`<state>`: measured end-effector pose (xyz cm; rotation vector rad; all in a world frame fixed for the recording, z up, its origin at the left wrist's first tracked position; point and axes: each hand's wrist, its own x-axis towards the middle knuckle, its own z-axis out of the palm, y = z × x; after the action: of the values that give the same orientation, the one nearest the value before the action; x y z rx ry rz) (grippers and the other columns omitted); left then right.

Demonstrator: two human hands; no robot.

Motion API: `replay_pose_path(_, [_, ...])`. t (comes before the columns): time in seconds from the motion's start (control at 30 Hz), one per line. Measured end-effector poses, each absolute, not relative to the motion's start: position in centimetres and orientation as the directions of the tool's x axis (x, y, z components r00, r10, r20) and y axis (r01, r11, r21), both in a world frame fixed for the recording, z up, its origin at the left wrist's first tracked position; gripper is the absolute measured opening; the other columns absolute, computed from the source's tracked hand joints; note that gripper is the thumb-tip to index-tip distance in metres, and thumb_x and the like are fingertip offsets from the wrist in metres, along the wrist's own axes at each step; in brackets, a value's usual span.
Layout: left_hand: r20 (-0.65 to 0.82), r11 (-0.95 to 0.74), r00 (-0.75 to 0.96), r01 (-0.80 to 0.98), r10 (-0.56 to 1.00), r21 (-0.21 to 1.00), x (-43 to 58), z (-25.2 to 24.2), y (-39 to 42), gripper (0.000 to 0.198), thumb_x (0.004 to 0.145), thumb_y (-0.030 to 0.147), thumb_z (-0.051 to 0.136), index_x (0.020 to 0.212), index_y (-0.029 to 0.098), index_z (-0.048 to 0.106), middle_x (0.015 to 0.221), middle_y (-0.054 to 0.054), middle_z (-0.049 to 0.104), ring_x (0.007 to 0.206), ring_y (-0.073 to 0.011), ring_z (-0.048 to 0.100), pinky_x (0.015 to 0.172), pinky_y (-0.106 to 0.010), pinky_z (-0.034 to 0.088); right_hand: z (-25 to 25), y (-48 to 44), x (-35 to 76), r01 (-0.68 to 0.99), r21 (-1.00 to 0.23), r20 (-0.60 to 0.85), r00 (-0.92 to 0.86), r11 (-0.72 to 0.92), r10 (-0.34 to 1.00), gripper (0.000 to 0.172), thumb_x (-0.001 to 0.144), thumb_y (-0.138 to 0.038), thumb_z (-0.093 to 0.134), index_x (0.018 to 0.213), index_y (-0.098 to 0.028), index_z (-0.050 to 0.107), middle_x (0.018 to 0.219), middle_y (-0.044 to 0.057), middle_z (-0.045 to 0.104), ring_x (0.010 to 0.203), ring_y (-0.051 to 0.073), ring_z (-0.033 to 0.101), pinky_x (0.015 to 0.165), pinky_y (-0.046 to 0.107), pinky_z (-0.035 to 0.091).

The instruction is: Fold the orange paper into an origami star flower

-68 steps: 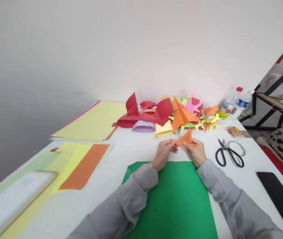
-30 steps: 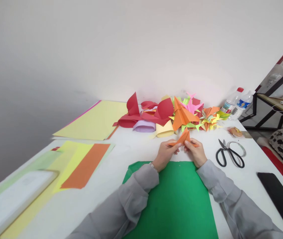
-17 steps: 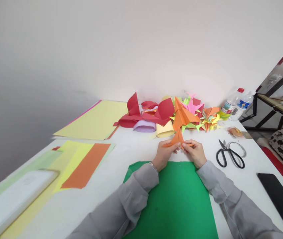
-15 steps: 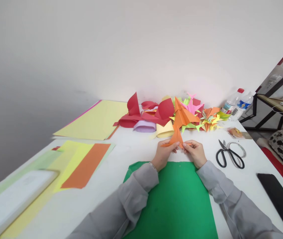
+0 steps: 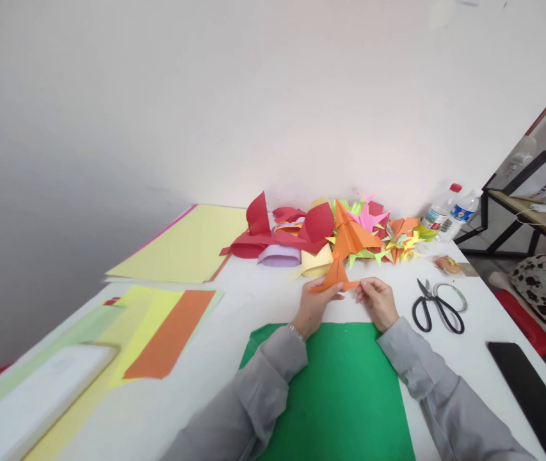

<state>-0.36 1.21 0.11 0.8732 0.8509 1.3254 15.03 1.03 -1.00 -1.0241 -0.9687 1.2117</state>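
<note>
An orange folded paper plane (image 5: 348, 239) points away from me, its narrow tail with flared tips toward my body. My left hand (image 5: 312, 310) is closed on the left side of the tail, the thumb lying over the paper. With thumb and fingertips together, my right hand (image 5: 379, 303) pinches the tail's right tip. Just below both hands lies a green sheet (image 5: 340, 384) on the white table. Beyond the plane's nose and wings, other folded paper pieces partly crowd behind it.
Red paper shapes (image 5: 258, 234) and a pink folded piece (image 5: 367, 218) form a pile by the wall. Black-handled scissors (image 5: 438, 310) lie right, near a black slab (image 5: 532, 390). Paper strips (image 5: 169, 336) lie left. Two bottles (image 5: 450, 211) stand back right; a person sits beyond.
My right hand has shifted slightly outward, and the tail's right tip now shows stretched toward its fingertips. My left hand keeps its hold. The whole view has tilted up a little.
</note>
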Motion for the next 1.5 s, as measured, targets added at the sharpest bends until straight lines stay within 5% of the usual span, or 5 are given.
replay_pose_path(0.3, [-0.022,0.046,0.066,-0.386,0.998,0.921,0.5,0.2,0.6,0.024,0.056,0.026,0.08,0.073,0.011,0.073,0.07,-0.005,0.07,0.067,-0.0168,0.063,0.069,-0.032,0.056,-0.6,0.4,14.8,-0.133,-0.989,0.054,0.109,0.068,0.993,0.029,0.059,-0.041,0.078,0.066,-0.015,0.067,0.048,0.0,0.062,0.043,0.012,0.052,0.047,0.026,0.043])
replay_pose_path(0.67, [-0.051,0.053,0.018,-0.574,0.999,0.817,2.5,0.4,1.8,0.031,0.052,0.027,0.082,0.075,0.009,0.07,0.075,-0.008,0.07,0.065,-0.0168,0.064,0.064,-0.032,0.055,-1.0,2.2,14.3,-0.257,-0.957,0.077,0.226,0.136,0.971,0.025,0.06,-0.037,0.078,0.065,-0.016,0.066,0.05,-0.002,0.062,0.046,0.011,0.052,0.052,0.024,0.042])
replay_pose_path(1.03, [-0.079,0.063,-0.004,-0.559,0.997,0.827,1.8,0.1,2.1,0.029,0.052,0.025,0.082,0.074,0.01,0.069,0.073,-0.006,0.069,0.064,-0.0148,0.061,0.061,-0.029,0.052,-0.6,1.7,14.6,-0.388,-0.921,0.013,0.077,0.041,0.997,0.034,0.068,-0.049,0.069,0.071,-0.015,0.069,0.056,0.003,0.065,0.05,0.013,0.056,0.054,0.028,0.044])
replay_pose_path(1.2, [-0.094,0.126,0.088,-0.549,0.992,0.826,1.8,0.2,1.6,0.022,0.056,0.023,0.08,0.072,0.011,0.071,0.069,-0.006,0.069,0.063,-0.0147,0.061,0.061,-0.028,0.051,-1.0,1.8,14.6,-0.244,-0.969,0.009,0.088,0.031,0.996,0.029,0.055,-0.037,0.081,0.07,-0.015,0.069,0.057,0.002,0.066,0.05,0.013,0.055,0.055,0.028,0.044])
replay_pose_path(1.5, [-0.08,0.108,0.075,-0.564,0.994,0.819,1.0,0.4,0.9,0.016,0.056,0.019,0.079,0.067,0.012,0.07,0.066,-0.003,0.067,0.059,-0.0128,0.059,0.058,-0.026,0.049,-0.6,1.0,14.5,-0.188,-0.98,0.043,0.107,0.063,0.993,0.023,0.065,-0.036,0.075,0.057,-0.016,0.067,0.049,-0.001,0.059,0.05,0.011,0.049,0.054,0.025,0.037])
